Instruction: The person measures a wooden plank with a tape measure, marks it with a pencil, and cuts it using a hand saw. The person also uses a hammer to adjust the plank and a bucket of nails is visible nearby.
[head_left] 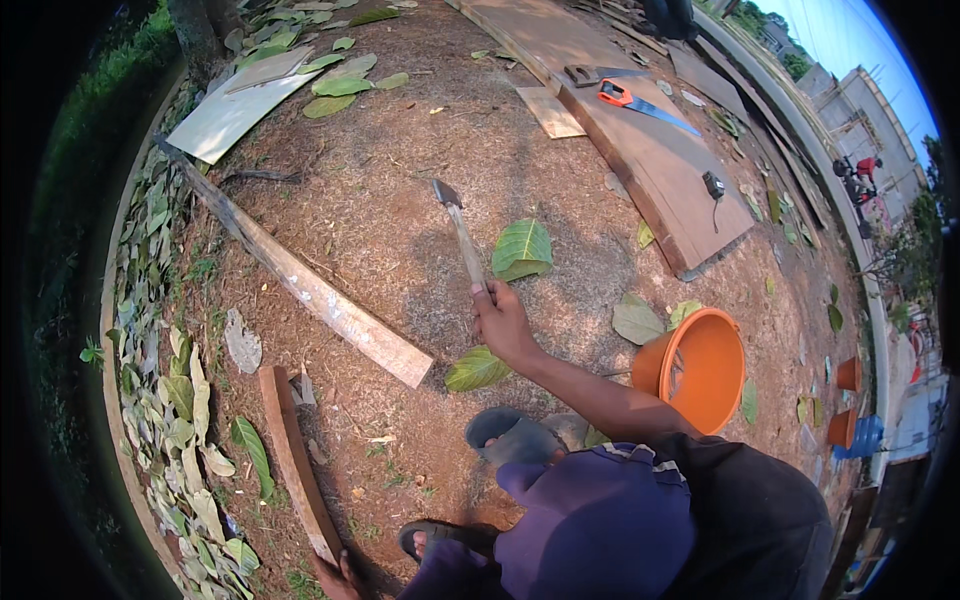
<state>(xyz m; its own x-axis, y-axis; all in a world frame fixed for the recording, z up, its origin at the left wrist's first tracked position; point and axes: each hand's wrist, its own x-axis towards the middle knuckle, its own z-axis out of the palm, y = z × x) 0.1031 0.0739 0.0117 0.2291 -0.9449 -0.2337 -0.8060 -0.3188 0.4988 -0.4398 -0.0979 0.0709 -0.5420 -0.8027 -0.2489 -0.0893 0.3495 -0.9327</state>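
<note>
My right hand (503, 322) is closed around the wooden handle of a hammer (463, 236), its small dark head pointing up and away over the bare ground. At the lower left, my left hand (340, 578) grips the near end of a narrow wooden board (293, 465); part of that hand is cut off by the lower edge. A longer, paint-specked timber (310, 290) lies slantwise beyond the board, left of the hammer.
An orange bucket (652, 368) with some thin pieces inside stands right of my arm. On a thick plank (640, 140) at the far right lie an orange-handled saw (645, 105), a wooden-handled saw (590, 74) and a tape measure (713, 186). Pale sheets (230, 115) lie far left among leaves.
</note>
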